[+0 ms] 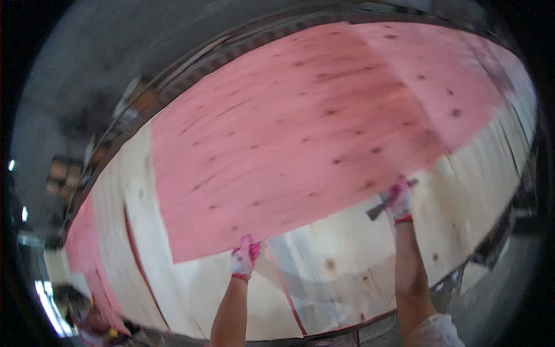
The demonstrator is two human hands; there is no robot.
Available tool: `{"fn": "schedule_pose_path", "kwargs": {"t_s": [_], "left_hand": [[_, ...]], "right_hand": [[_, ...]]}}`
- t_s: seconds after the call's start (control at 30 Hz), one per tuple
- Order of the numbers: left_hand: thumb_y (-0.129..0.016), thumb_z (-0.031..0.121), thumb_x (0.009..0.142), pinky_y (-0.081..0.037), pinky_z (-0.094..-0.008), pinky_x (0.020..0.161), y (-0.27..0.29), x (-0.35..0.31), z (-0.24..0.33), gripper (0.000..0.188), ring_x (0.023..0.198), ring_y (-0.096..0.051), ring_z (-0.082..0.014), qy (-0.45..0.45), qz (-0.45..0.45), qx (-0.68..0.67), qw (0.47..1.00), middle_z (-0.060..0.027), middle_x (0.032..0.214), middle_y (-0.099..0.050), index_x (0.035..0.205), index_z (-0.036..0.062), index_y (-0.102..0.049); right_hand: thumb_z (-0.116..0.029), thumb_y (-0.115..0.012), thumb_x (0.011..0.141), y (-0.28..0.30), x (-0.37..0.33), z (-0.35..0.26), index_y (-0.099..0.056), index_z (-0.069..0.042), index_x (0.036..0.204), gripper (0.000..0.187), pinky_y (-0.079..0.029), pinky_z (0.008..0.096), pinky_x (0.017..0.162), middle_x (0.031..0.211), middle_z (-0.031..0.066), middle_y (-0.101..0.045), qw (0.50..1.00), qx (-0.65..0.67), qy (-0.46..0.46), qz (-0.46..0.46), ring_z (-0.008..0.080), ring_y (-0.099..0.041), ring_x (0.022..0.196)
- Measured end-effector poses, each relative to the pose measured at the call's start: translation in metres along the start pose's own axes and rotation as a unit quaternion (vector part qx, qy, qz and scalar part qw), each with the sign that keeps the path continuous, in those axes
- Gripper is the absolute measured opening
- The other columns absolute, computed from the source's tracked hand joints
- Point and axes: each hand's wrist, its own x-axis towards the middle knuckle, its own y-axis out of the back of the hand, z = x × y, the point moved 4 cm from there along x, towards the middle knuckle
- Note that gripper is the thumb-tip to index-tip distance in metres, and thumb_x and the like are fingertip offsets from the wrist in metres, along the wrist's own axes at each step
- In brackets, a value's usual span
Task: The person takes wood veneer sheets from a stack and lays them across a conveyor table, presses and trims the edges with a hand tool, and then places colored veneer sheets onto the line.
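A large pink wood veneer sheet (272,150) with dark knots lies over pale veneer sheets (341,283). My left hand (245,259), in a white glove stained pink, is closed at the sheet's near edge, left of the middle, and pinches it. Farther right, my right hand (401,201), gloved the same way, is wrapped round a dark flat-ended tool (377,211). The tool's wide end sticks out to the left of the hand and a short tip shows on its right. This hand is beside the pink sheet's near edge; whether its fingers also touch the sheet cannot be made out.
Another pink sheet (442,87) adjoins at the right. Narrow red gaps (139,260) run between pale sheets. At the lower left a person (95,327) is beside the stack's corner. Brown stacked blocks (62,173) stand off to the left, past the stack's dark far edge.
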Motion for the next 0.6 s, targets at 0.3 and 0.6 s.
{"fn": "schedule_pose_path", "kwargs": {"t_s": [0.3, 0.6], "left_hand": [[-0.058, 0.049, 0.087, -0.042, -0.0194, 0.043, -0.003, 0.008, -0.006, 0.036, 0.054, -0.054, -0.0093, -0.024, 0.043, -0.009, 0.999, -0.0028, 0.078, -0.066, 0.095, 0.0137, -0.060], [-0.063, 0.050, 0.084, -0.037, -0.0185, 0.039, -0.013, 0.006, -0.001, 0.043, 0.052, -0.055, -0.0102, -0.033, -0.004, -0.018, 0.999, -0.0064, 0.078, -0.066, 0.099, 0.0093, -0.059]], "right_hand": [[-0.015, -0.066, 0.085, -0.079, -0.092, -0.076, -0.059, -0.010, 0.090, 0.010, -0.038, 0.0220, 0.048, 0.072, -0.0010, -0.058, 0.985, -0.113, 0.104, 0.078, 0.0096, -0.049, 0.053], [-0.010, -0.065, 0.084, 0.000, -0.007, -0.007, -0.061, -0.006, 0.090, 0.009, -0.037, 0.0249, 0.042, 0.068, 0.0008, -0.058, 0.993, 0.005, 0.054, 0.104, 0.0127, -0.049, 0.048]]}}
